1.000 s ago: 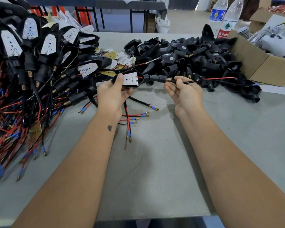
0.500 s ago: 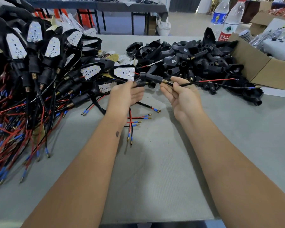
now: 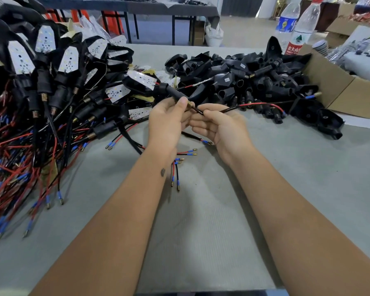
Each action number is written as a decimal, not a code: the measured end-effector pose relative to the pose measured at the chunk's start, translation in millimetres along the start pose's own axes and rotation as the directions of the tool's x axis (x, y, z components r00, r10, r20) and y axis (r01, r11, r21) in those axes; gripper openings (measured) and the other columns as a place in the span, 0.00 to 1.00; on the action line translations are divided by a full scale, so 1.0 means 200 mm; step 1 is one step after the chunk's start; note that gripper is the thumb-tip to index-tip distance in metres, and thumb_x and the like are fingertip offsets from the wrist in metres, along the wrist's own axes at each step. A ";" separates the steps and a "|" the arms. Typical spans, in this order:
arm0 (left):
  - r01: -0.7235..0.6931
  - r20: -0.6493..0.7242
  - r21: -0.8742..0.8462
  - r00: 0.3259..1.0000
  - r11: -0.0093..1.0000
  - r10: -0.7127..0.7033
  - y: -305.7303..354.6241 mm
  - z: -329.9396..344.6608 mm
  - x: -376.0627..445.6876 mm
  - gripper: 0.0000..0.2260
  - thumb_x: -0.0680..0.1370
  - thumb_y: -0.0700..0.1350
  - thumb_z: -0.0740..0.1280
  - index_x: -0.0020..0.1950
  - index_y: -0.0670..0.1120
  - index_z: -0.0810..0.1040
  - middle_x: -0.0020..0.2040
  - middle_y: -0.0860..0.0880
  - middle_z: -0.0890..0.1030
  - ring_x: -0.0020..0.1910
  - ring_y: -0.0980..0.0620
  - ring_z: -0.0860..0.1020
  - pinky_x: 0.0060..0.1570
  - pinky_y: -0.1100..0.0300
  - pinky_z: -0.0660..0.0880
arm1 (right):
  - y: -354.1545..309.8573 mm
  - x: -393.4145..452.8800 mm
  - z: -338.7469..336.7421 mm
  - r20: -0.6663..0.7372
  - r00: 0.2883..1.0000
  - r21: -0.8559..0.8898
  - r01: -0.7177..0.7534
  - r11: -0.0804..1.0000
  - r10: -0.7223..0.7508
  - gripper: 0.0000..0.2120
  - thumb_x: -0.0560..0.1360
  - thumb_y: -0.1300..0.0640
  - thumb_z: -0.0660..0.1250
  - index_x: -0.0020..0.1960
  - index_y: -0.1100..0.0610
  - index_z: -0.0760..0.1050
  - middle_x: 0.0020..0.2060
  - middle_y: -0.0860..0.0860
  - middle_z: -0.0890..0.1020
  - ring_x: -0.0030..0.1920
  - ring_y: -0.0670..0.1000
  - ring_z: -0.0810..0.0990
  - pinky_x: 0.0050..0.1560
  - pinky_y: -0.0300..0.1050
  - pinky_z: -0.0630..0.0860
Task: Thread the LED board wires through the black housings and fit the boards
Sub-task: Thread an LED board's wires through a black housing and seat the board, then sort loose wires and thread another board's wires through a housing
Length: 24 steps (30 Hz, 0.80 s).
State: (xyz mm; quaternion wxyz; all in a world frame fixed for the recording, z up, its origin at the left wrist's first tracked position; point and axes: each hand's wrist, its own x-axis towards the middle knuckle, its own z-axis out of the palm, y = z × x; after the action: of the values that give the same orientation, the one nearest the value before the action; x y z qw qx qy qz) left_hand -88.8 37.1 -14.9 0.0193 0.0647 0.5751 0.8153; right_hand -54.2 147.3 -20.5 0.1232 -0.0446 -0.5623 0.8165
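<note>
1. The grey table point(image 3: 201, 231) is the landmark; two bare forearms reach forward over its near part.
2. Some loose wire ends point(image 3: 175, 167) with blue sleeves and brass tips lie on the table, just below the left wrist.
3. The left hand point(image 3: 167, 122) is above the middle of the table. Its fingers are curled around the stem of a black housing point(image 3: 171, 92), with the thumb pressing near the brass end.
4. A white LED board point(image 3: 141, 79) sits in the head of this housing, which points up and to the left, away from the hand.
5. The right hand point(image 3: 220, 127) is just beside the left one. Its thumb and fingers pinch the red and black wires point(image 3: 254, 104) that come out of the stem; the wires run off to the right.
6. On the left side of the table lies a big heap of finished lamps point(image 3: 41, 82) with many red and black wires.
7. Further back, on the table's far right part, lies a heap of empty black housings point(image 3: 244, 77).
8. A cardboard box point(image 3: 340, 90) stands to the right of this heap, and two plastic bottles point(image 3: 297, 28) stand behind it.
</note>
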 end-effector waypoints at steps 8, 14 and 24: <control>0.004 -0.021 0.057 1.000 0.998 -0.003 0.01 -0.06 0.02 0.07 0.83 0.40 0.61 0.47 0.45 0.77 0.41 0.49 0.81 0.35 0.57 0.82 0.38 0.64 0.80 | 0.02 -0.02 0.02 0.091 0.967 -0.502 0.250 0.828 -0.237 0.07 0.74 0.70 0.67 0.46 0.63 0.82 0.34 0.52 0.80 0.35 0.46 0.76 0.39 0.38 0.74; -0.015 0.055 0.143 0.998 0.990 0.007 0.09 -0.12 0.03 0.11 0.83 0.38 0.59 0.44 0.44 0.77 0.33 0.51 0.78 0.27 0.61 0.75 0.35 0.64 0.77 | 0.04 -0.06 0.08 0.490 0.736 -0.727 0.641 0.248 -0.466 0.05 0.70 0.68 0.66 0.44 0.62 0.78 0.39 0.55 0.80 0.41 0.56 0.77 0.43 0.52 0.75; -0.130 0.032 0.337 0.991 0.933 0.126 0.54 -0.54 0.09 0.14 0.82 0.40 0.61 0.37 0.44 0.75 0.34 0.48 0.75 0.33 0.53 0.70 0.34 0.61 0.67 | -0.04 -0.07 0.66 0.796 0.503 -0.581 0.792 -0.189 -0.337 0.06 0.74 0.62 0.62 0.48 0.62 0.76 0.43 0.58 0.78 0.46 0.61 0.76 0.44 0.55 0.72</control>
State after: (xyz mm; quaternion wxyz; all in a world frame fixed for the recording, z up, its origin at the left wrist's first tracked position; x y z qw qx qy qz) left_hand -116.3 -97.4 52.3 -0.0423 0.1085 0.7010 0.7036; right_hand -68.2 27.7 33.2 0.3220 0.3076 -0.8895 0.1021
